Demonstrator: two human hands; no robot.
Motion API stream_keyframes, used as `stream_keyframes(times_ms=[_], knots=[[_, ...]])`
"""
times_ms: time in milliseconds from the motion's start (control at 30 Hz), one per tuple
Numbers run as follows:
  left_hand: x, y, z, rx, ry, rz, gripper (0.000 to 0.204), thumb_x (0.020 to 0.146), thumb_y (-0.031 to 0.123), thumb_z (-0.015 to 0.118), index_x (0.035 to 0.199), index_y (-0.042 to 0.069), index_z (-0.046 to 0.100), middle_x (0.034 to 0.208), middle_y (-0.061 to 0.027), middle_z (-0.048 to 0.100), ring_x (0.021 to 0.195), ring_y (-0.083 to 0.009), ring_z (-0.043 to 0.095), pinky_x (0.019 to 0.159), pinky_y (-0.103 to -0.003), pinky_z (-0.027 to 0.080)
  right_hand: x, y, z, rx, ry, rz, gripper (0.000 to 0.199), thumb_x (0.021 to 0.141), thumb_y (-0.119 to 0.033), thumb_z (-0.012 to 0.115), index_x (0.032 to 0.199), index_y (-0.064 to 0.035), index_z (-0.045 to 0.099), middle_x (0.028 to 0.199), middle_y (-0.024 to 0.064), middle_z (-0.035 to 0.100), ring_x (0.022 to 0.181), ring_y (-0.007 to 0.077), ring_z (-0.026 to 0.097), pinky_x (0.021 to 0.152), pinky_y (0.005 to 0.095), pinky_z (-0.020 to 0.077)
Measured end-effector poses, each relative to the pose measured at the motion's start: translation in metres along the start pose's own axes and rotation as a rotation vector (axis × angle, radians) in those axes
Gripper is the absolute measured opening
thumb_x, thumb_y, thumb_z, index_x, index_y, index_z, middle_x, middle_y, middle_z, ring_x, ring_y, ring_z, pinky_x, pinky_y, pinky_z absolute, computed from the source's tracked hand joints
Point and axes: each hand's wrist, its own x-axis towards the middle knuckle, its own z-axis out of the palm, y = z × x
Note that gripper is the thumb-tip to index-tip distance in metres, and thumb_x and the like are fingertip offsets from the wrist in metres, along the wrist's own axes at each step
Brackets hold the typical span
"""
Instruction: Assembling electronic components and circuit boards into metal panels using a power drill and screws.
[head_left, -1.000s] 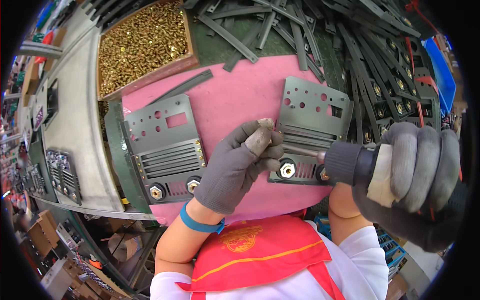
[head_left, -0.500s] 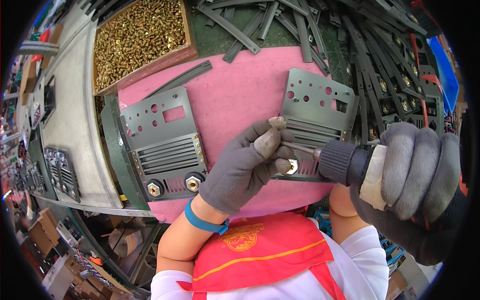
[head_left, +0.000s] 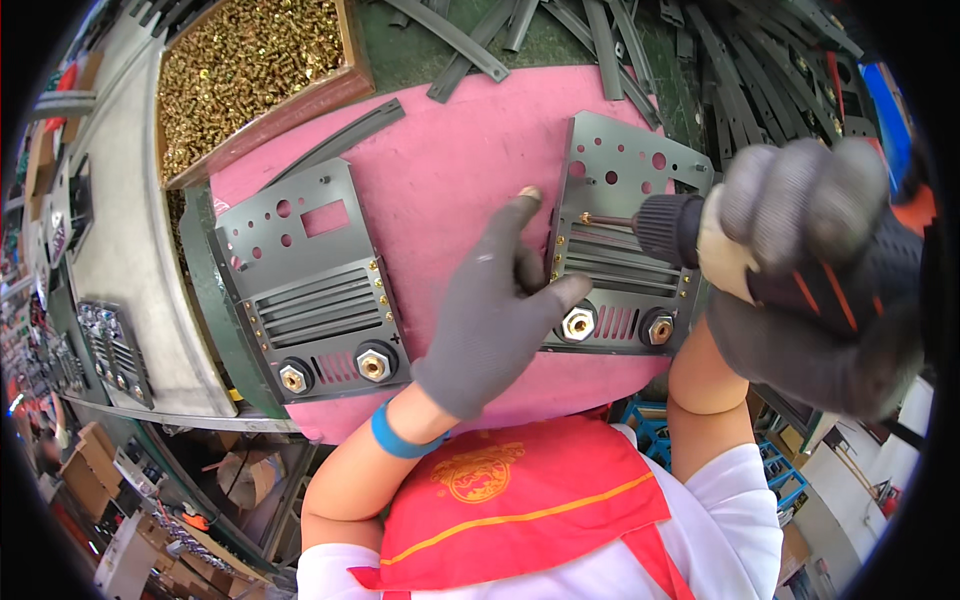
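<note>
My right hand, in a grey glove, is closed round a black power screwdriver. Its long bit points left, and a small brass screw sits at the tip, over the upper left part of the slots on the right-hand grey metal panel. Gloved as well, my left hand has thumb and forefinger spread beside that panel's left edge, with nothing visible between them. The panel carries two brass-centred hex connectors, the left one near my thumb. A similar panel lies to the left with brass screws along its slots.
Both panels rest on a pink mat. A box full of brass screws stands at the back left. Grey metal strips are piled at the back and right. One strip lies behind the left panel.
My left hand has opened from a pinch at the bit's tip and drawn slightly left. The screwdriver has moved up the right panel, its tip now showing a screw.
</note>
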Motion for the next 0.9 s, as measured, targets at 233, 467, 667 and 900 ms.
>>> stream_keyframes(times_ms=[233, 467, 667, 900], knots=[[0.007, -0.013, 0.017, 0.069, 0.056, 0.018, 0.046, 0.084, 0.003, 0.058, 0.129, -0.002, 0.049, 0.061, -0.0056, 0.038, 0.055, -0.0127, 0.04, 0.053, -0.03, 0.039, 0.001, 0.022, 0.007, -0.099, 0.059, -0.147, 0.034, 0.086, -0.041, 0.058, 0.095, -0.0089, 0.052, 0.074, 0.0022, 0.047, 0.059, 0.0115, 0.045, 0.054, 0.027, 0.0363], [0.006, -0.014, 0.019, 0.057, 0.098, 0.035, 0.043, 0.084, 0.003, 0.057, 0.126, -0.003, 0.05, 0.069, -0.012, 0.047, 0.056, -0.0175, 0.044, 0.055, -0.033, 0.041, 0.011, 0.033, 0.023, -0.122, 0.113, -0.103, 0.038, 0.09, -0.044, 0.054, 0.097, -0.0067, 0.051, 0.075, 0.0042, 0.047, 0.059, 0.0123, 0.045, 0.053, 0.0281, 0.0372], [0.009, -0.014, 0.01, 0.122, 0.026, -0.032, 0.043, 0.085, 0.003, 0.055, 0.127, -0.003, 0.05, 0.092, -0.0216, 0.06, 0.072, -0.0272, 0.058, 0.068, -0.036, 0.048, 0.013, 0.046, 0.024, -0.056, 0.163, 0.102, 0.037, 0.087, -0.041, 0.06, 0.093, -0.0054, 0.049, 0.074, 0.0049, 0.047, 0.063, 0.0157, 0.046, 0.058, 0.0281, 0.039], [0.008, -0.044, 0.034, 0.018, 0.202, 0.287, 0.047, 0.086, 0.007, 0.054, 0.131, -0.005, 0.045, 0.119, -0.0276, 0.056, 0.113, -0.0392, 0.056, 0.097, -0.042, 0.044, 0.003, 0.048, 0.022, -0.044, 0.153, 0.169, 0.048, 0.079, -0.046, 0.068, 0.09, -0.0033, 0.049, 0.074, 0.0048, 0.049, 0.064, 0.0172, 0.048, 0.057, 0.0284, 0.0386]])
